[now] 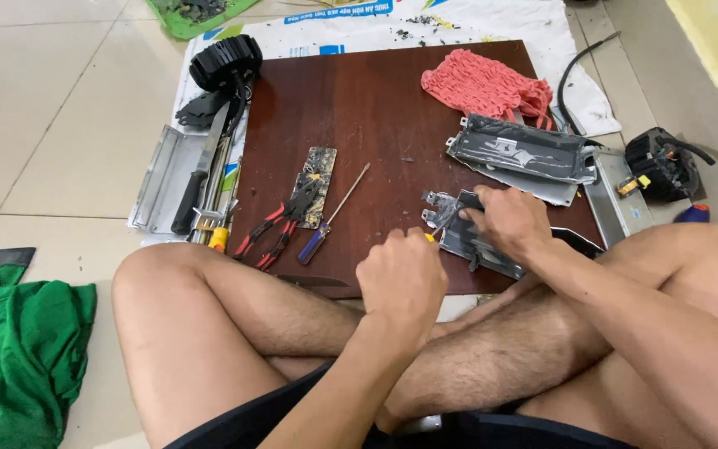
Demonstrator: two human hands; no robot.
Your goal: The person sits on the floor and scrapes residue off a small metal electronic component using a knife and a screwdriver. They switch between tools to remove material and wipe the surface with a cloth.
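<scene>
I sit cross-legged at a dark wooden board on the floor. My left hand is closed around a screwdriver with a yellow handle, and its shaft points at a small grey metal casing near the board's front right edge. My right hand presses down on that casing and holds it steady. A larger grey metal housing lies just behind it.
Red-handled pliers, a blue-handled screwdriver and a small worn plate lie mid-board. A pink cloth sits at the back right. Knife and tools lie left of the board, near black motors and a green cloth.
</scene>
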